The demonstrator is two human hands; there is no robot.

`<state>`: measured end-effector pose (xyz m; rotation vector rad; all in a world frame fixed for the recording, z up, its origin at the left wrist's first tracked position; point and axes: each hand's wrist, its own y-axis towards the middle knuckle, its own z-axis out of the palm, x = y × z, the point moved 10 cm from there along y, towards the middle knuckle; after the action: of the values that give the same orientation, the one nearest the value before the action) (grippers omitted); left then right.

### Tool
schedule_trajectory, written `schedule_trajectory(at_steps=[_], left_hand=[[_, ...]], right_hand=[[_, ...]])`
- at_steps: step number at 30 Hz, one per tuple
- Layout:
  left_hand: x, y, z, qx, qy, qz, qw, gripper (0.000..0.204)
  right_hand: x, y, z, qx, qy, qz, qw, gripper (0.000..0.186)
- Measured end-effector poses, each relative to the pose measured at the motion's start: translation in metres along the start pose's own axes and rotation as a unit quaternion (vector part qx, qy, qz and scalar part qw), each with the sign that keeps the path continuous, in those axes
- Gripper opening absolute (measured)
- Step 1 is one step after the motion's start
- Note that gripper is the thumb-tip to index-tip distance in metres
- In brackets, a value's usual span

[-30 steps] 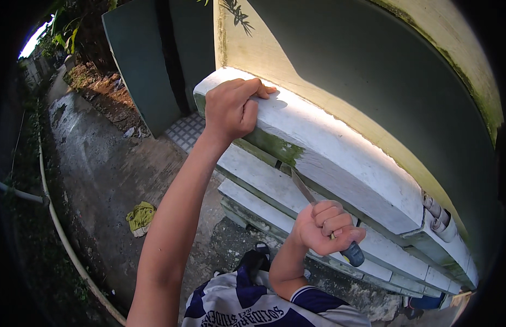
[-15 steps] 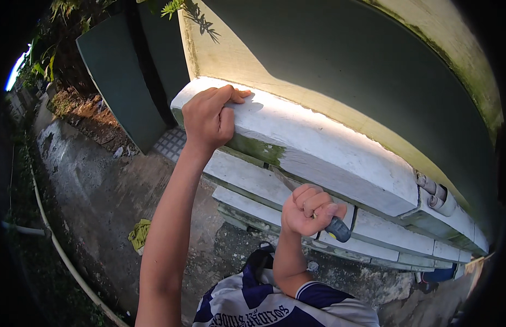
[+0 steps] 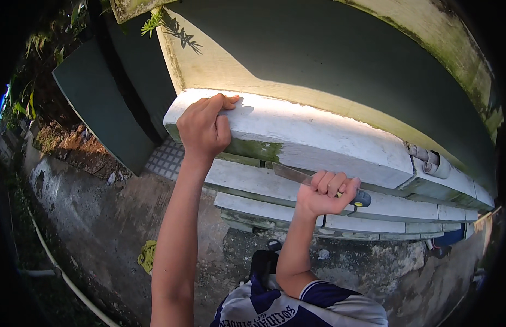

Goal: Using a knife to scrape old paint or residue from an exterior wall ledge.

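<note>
My left hand [image 3: 203, 126] rests on the left end of a white-topped masonry ledge [image 3: 313, 128], fingers bent over its top and thumb against the front edge. In my right hand [image 3: 328, 192] is a scraper [image 3: 287, 173] with a flat metal blade and a dark handle with a yellow spot; my fingers are wrapped round it. The blade points left, just under the ledge's front face. Whether its edge touches the surface I cannot tell. A green, mossy patch [image 3: 253, 148] covers the left of that face; to its right the face is pale.
White-topped steps [image 3: 247, 181] run below the ledge. Rolled pale strips [image 3: 435, 163] lie on its right part. A dark green wall [image 3: 329, 60] rises behind. A yellow-green cloth [image 3: 147, 256] lies on the concrete ground, with a long pipe [image 3: 62, 277] farther left.
My right hand has turned, and the scraper lies more level, its handle farther right and higher. My left hand keeps its place on the ledge. The whole view has shifted slightly.
</note>
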<state>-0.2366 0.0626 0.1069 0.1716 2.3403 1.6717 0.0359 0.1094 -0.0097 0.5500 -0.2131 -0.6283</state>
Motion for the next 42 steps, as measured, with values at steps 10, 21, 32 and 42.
schedule_trajectory(at_steps=[10, 21, 32, 42], left_hand=[[0.003, -0.001, 0.000, 0.001, -0.007, 0.019, 1.000, 0.028], [-0.001, 0.001, 0.001, 0.043, -0.032, -0.014, 0.998, 0.033], [0.103, 0.004, -0.051, 0.003, -0.213, -0.017, 0.977, 0.021], [0.121, -0.019, -0.009, 0.114, -0.485, -0.097, 0.862, 0.019]], right_hand=[[-0.001, -0.013, -0.004, -0.005, -0.116, -0.015, 0.993, 0.021], [0.012, -0.020, -0.001, -0.015, -0.086, -0.052, 0.995, 0.025], [0.031, -0.012, -0.002, -0.028, 0.040, -0.091, 0.995, 0.020], [0.046, -0.019, 0.020, -0.036, 0.000, -0.180, 0.983, 0.021]])
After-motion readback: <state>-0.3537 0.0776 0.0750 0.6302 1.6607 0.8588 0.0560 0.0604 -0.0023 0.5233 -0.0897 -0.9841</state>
